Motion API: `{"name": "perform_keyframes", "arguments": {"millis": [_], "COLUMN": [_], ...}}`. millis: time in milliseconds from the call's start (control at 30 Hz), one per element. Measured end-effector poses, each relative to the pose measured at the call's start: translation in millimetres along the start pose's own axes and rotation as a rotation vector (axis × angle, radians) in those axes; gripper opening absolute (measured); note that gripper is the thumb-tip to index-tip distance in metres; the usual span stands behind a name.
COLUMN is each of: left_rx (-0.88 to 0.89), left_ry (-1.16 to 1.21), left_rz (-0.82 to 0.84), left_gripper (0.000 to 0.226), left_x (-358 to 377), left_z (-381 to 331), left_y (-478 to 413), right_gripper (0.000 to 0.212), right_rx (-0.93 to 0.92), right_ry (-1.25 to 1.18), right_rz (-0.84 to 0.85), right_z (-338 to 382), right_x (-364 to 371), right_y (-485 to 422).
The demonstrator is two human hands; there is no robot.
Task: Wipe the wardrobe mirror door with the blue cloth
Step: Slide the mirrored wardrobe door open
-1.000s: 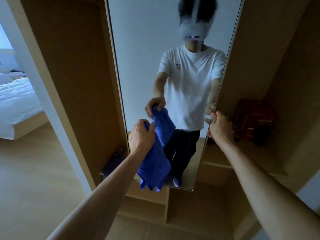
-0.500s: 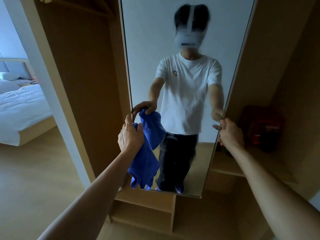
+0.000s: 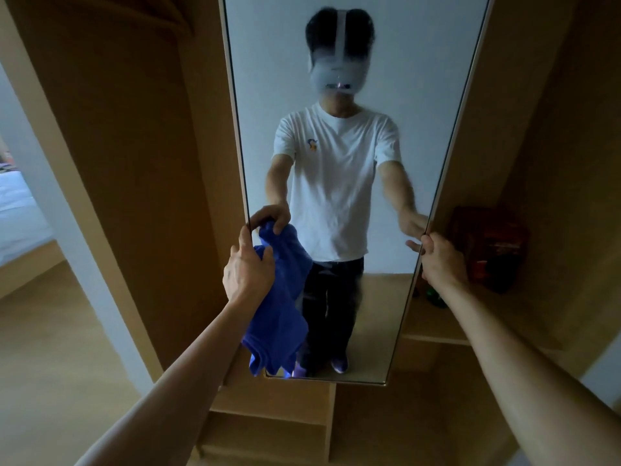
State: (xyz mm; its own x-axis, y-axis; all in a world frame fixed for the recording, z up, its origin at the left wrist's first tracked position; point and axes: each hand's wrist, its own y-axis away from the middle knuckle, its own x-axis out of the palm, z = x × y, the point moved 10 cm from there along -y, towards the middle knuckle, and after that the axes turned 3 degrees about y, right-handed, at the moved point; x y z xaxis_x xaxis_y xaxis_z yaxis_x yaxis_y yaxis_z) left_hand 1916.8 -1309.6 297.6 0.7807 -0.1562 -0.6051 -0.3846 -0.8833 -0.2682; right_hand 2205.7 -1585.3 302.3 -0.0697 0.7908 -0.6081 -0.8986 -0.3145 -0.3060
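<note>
Against the lower left edge of the mirror door [image 3: 336, 79], the blue cloth [image 3: 279, 317] is gripped in the curled fingers of the left hand [image 3: 247, 270] and hangs down, while the door's right edge is clasped by the right hand [image 3: 440, 257].

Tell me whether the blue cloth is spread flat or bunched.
Bunched: the blue cloth hangs in loose folds from the left hand, which grips its top.

Home bedroom: wooden wardrobe [image 3: 134, 163] with mirror door [image 3: 336, 62], shelves [image 3: 437, 338], bed [image 3: 16, 216] through doorway at left.
</note>
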Motion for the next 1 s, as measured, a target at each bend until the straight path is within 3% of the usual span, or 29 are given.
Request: {"name": "perform_keyframes", "arguments": {"millis": [300,800,1000], "left_rx": [0.041,0.082,0.041], "left_ry": [0.013,0.086,0.334], "left_rz": [0.038,0.074,-0.103], "left_gripper": [0.061,0.062,0.049], "left_x": [14,21,2], "left_z": [1,5,13], "left_y": [-26,-35,-7], "right_gripper": [0.038,0.04,0.031], "right_rx": [0.015,0.047,0.045], "right_ry": [0.144,0.155,0.178], "right_rz": [-0.041,-0.029,0.017], "right_z": [4,6,3], "right_x": [4,5,8], "right_y": [-14,-13,-5]}}
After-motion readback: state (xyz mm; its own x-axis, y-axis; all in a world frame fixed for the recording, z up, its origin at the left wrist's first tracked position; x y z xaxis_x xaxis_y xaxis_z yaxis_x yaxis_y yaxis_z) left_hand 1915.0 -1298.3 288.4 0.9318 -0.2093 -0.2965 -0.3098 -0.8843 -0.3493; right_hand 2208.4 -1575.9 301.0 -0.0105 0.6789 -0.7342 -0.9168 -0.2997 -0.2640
